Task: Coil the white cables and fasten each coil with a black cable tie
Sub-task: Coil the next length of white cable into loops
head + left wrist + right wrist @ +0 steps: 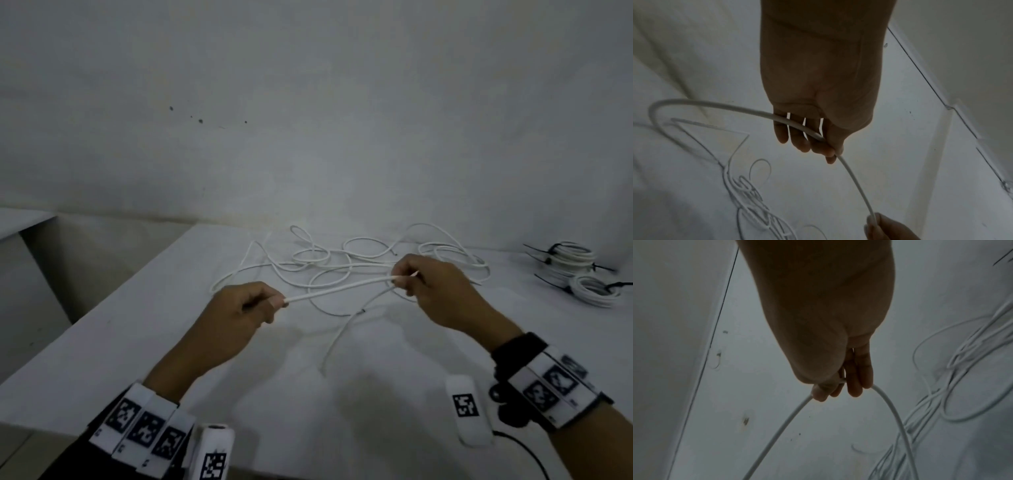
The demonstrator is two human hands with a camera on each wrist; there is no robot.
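A white cable [339,289] is stretched taut between my two hands above the table. My left hand [246,305] pinches it at thumb and forefinger; the left wrist view shows the cable [851,175] running across its curled fingers [818,146]. My right hand [416,275] grips the cable near its end, whose tip pokes out past the fingers. In the right wrist view the cable [777,431] leaves that hand [830,389] on both sides. More loose white cable [363,253] lies tangled behind. Two finished coils [572,255] [594,291] with black ties sit far right.
The white table [137,342] ends at a left edge with a drop to the floor. A pale wall [308,120] stands close behind the tangle. A white tagged device [467,409] with a black lead lies near my right wrist.
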